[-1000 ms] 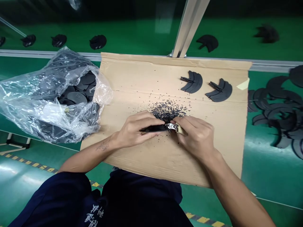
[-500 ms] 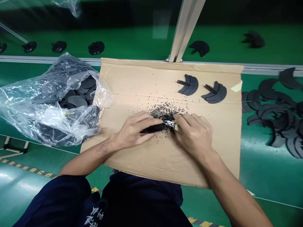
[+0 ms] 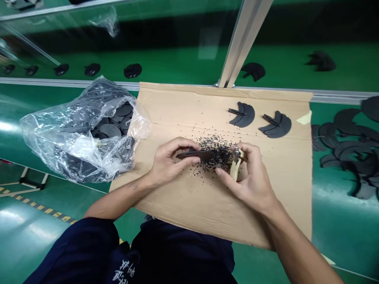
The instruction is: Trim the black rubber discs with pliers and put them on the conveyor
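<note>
Item: dark piece (image 3: pixel 194 155), flat and slightly curved, in the centre of the frame. It lies lengthwise along the curled fingers of the left hand (image 3: pixel 173 159), with the thumb closed over it; I judge this grip steadies it. Item: snips (image 3: pixel 236 162), their pale handles wrapped in the right hand (image 3: pixel 248 177), held upright with the metal tip up, near the piece but not touching it. I cannot tell whether their blades are open. Item: black crumbs (image 3: pixel 214 156), heaped between the hands on the cardboard (image 3: pixel 177 98). Upper right on the cardboard: two arc pieces (image 3: pixel 242 115). Left: plastic bag (image 3: pixel 79 138) of dark discs (image 3: pixel 110 130), overlapping the cardboard's edge. Far right: heap of arcs (image 3: pixel 349 146) on the green bench (image 3: pixel 334 236).
</note>
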Tool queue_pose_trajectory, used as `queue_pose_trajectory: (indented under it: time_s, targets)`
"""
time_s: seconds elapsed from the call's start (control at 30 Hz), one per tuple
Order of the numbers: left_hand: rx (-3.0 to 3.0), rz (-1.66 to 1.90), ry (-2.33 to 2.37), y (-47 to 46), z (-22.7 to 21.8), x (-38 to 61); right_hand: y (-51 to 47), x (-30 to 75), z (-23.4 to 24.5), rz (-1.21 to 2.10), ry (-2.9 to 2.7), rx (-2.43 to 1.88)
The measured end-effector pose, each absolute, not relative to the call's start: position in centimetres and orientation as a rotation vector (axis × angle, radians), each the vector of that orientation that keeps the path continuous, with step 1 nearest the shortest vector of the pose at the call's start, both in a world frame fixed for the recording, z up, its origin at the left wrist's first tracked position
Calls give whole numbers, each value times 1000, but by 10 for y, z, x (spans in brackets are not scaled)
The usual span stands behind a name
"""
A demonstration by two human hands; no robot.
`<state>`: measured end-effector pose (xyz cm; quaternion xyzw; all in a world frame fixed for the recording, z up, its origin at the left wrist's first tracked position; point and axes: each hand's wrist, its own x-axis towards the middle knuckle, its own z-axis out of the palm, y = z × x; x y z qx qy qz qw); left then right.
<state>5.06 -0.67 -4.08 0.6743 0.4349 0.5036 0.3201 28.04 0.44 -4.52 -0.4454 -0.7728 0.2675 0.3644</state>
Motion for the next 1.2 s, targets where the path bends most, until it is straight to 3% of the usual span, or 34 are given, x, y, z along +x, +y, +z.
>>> queue_pose_trajectory:
  time_s: [0.2,0.47,0.8,1.2]
  targets:
    - [1752,1316,997,-9,-45,56,-1,271,-46,838,-1832,-1015]
    - [2166,1120,1002,-7,-52,49,-3,274,-45,649,-2005,-757]
    - [2098,1193,996,-2,-45,42,17,296,-47,305,-2249,-1018]
    - [2020,1196,898,-4,-46,45,15,294,-47,322,-2311,-887]
